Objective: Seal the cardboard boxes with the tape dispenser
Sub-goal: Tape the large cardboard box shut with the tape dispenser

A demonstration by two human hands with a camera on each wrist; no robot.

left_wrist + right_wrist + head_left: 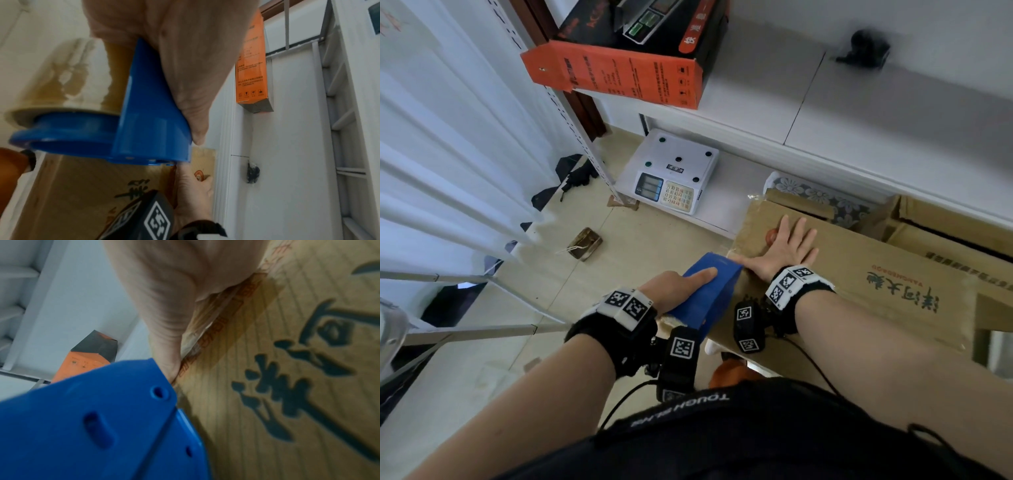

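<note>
A long cardboard box (859, 274) with dark printed characters lies in front of me, with a tape strip along its near-left end (242, 308). My left hand (681, 284) grips the blue tape dispenser (709, 291) at the box's left edge, index finger stretched along its top. The dispenser (148, 113) carries a roll of clear tape (68, 78). My right hand (780, 250) lies flat on the box top with fingers spread, its thumb (164, 345) beside the dispenser's nose (102, 418).
A white electronic scale (671, 171) sits on the lowest shelf. An orange-and-black carton (619, 68) juts from the shelf above. Another open cardboard box (945, 226) stands at the right. White curtains (448, 154) hang on the left. Scraps lie on the tiled floor (585, 243).
</note>
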